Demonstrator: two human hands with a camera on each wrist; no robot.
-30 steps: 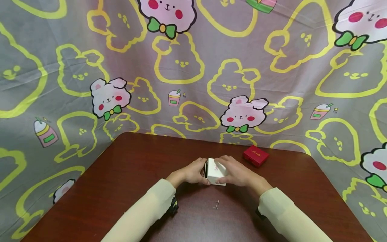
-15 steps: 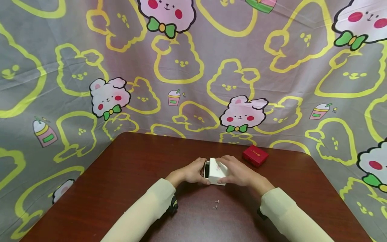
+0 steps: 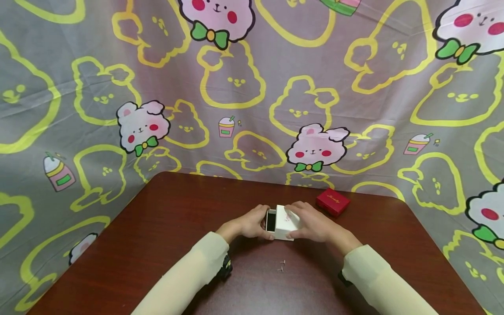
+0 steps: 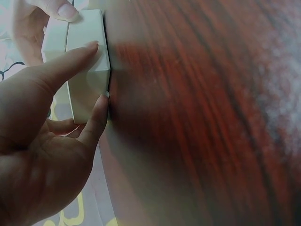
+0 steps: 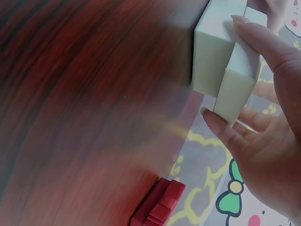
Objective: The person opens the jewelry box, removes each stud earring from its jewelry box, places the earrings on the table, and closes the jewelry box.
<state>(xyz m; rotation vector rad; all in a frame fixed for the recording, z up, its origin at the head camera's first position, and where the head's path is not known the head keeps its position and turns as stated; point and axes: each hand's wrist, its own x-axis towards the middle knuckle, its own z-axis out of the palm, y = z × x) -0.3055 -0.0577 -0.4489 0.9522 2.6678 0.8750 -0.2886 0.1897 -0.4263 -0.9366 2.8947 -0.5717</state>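
A small white gift box stands on the table between both hands. Its lid (image 3: 285,223) sits shifted to the right and tilted over the base (image 4: 88,77), so a dark interior shows at the left in the head view. My left hand (image 3: 252,224) grips the base, thumb on the near side and fingers around the end. With thumb and fingers my right hand (image 3: 314,224) holds the lid at its right end. In the right wrist view the lid (image 5: 233,92) overhangs the base (image 5: 214,61). Any contents are too dark to tell.
A red box (image 3: 333,202) with gold lettering lies beyond the right hand. Two tiny T-shaped pieces (image 3: 281,266) lie on the brown table (image 3: 185,201) in front of the white box. A patterned cloth (image 3: 252,96) hangs behind the table.
The right hand has slid the lid further right across the base, baring more of the dark interior. The left hand and base have stayed nearly still.
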